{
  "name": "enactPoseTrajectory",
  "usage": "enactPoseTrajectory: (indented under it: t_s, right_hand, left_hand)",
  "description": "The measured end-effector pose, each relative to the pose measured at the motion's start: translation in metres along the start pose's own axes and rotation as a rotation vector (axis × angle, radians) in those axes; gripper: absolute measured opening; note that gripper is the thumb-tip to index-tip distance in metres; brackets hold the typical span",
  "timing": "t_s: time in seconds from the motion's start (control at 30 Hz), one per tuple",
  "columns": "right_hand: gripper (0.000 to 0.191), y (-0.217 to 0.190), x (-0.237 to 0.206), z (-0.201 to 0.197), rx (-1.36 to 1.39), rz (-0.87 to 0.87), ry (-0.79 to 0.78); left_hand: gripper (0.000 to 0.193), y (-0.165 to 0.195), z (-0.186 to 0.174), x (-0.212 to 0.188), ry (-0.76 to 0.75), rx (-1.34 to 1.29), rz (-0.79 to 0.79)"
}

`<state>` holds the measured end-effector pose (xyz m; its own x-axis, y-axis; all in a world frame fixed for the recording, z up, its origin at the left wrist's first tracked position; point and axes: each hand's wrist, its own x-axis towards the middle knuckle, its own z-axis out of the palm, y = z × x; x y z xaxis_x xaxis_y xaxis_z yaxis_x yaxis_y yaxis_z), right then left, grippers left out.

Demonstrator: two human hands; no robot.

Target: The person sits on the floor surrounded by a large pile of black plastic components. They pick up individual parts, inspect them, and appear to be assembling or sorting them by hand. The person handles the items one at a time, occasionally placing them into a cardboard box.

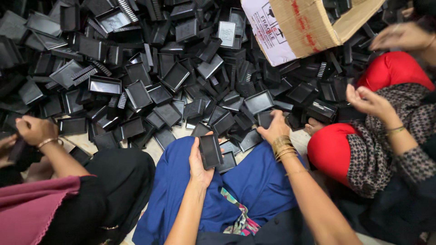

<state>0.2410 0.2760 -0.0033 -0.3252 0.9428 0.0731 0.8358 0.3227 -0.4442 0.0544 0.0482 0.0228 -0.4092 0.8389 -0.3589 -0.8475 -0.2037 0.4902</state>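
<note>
Head view, the only one I get. My left hand [198, 164] holds a small black rectangular plastic tray [210, 151] upright over the blue-trousered lap [254, 181], fingers clamped along its left edge, thumb side wrapped round it. The tray sits just short of the heap, not touching it as far as I can tell.

My right hand [275, 127], gold bangles [284, 149] on the wrist, reaches into the near edge of the big pile of black plastic trays and comb-like ribbed pieces [172, 77] spread over the floor. Its fingers are curled down onto a piece there; I cannot tell whether they have closed on it or only rest on it, since the hand hides the contact.

Risks as I judge them:
- the left grip is one-sided, so the held tray could pivot and drop into the lap
- the pile is loose and stacked at all angles, so a pull at its edge could slide neighbours onto the knees
- every piece is black, so picking the wrong shape is easy

Other people crowd in: a hand with a bracelet [35, 130] at left, two hands [370, 102] at right over red cloth [336, 149], so reaches could collide. A tilted brown cardboard box [309, 22] leans over the heap at top and could spill or slide.
</note>
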Motion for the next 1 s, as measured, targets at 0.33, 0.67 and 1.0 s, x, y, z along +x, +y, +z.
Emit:
enactPoseTrajectory:
  t_s: [0.33, 0.67, 1.0]
  right_hand:
    - [0.084, -0.103, -0.109, -0.049, 0.474, -0.262, -0.11]
    - [0.046, -0.129, -0.143, -0.032, 0.679, -0.101, -0.358]
    - [0.075, -0.112, -0.126, -0.03, 0.879, -0.019, -0.415]
  left_hand:
    - [0.049, -0.017, 0.009, -0.003, 0.021, 0.118, -0.089]
    - [0.052, -0.017, 0.009, -0.004, 0.005, 0.401, 0.224]
    - [0.055, -0.01, 0.022, -0.014, -0.071, 0.625, 0.327]
